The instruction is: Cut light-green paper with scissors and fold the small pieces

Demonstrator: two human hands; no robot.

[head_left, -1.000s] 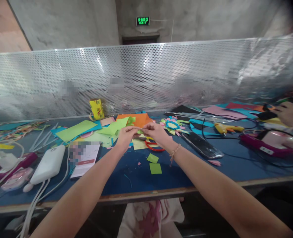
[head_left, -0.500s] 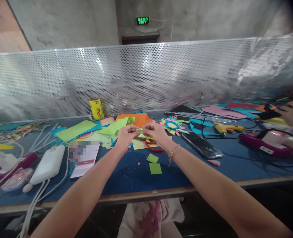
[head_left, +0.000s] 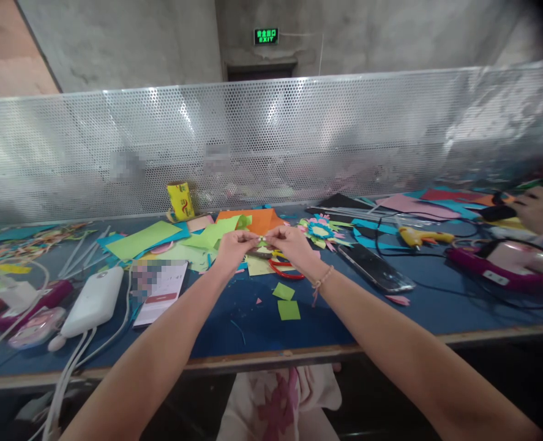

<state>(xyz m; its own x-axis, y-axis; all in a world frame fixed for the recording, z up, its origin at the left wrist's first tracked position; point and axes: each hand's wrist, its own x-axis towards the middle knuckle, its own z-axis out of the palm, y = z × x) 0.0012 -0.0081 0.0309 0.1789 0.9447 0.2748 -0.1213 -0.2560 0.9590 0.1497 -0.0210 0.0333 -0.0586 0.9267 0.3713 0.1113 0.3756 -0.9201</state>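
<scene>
Between my two hands is a small piece of light green paper (head_left: 262, 241), pinched from both sides by the fingertips. My left hand (head_left: 235, 248) is closed on its left end, and my right hand (head_left: 292, 246) grips its right end. Scissors with red handles (head_left: 286, 269) lie on the table beneath my right hand, their blades partly hidden. Two small green paper squares (head_left: 289, 310) rest nearer the table edge. Right of my hands sits a layered paper flower (head_left: 320, 229) in blue, pink and green. Green paper sheets (head_left: 218, 233) and an orange sheet (head_left: 264, 218) lie behind.
At left are a white power bank (head_left: 94, 301) with cables and a lit phone (head_left: 161, 294). On the right lie a dark phone (head_left: 376, 268), a yellow glue gun (head_left: 423, 237) and a purple power strip (head_left: 496, 266). Another person's hand (head_left: 542, 211) is at far right. A perforated metal screen (head_left: 344, 135) stands behind.
My fingertips have shifted slightly on the small green paper, which now shows a little differently between them. The view has moved a touch; the table items lie as before.
</scene>
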